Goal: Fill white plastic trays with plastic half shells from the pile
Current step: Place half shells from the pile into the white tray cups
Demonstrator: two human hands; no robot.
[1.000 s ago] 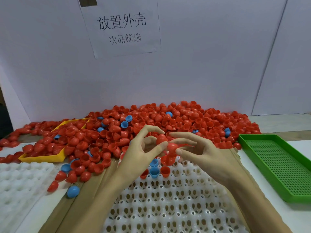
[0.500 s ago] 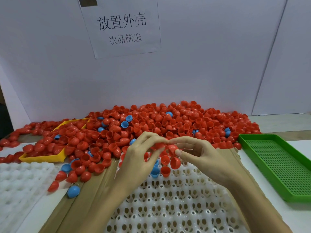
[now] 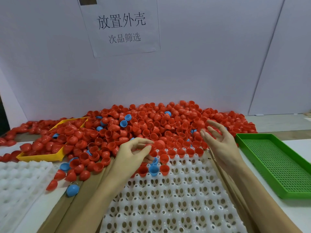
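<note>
We have seated about a dozen half shells [image 3: 180, 153] at the white tray [image 3: 168, 202] far edge; left hand [image 3: 133, 155] pinches one red shell, right hand [image 3: 220, 145] fingers spread, empty, over the pile [image 3: 151, 121]; most sockets remain.

The red half shells [image 3: 151, 125] and the few blue ones [image 3: 123, 123] are glossy, smooth plastic. The white tray [image 3: 176, 199] is matt moulded plastic full of holes. The green tray [image 3: 276, 167] at the surface's right edge is perforated plastic; the yellow tray [image 3: 40, 157] is smooth plastic. Brown cardboard [image 3: 84, 190] looks matt, as does the paper sign [image 3: 121, 27].
</note>
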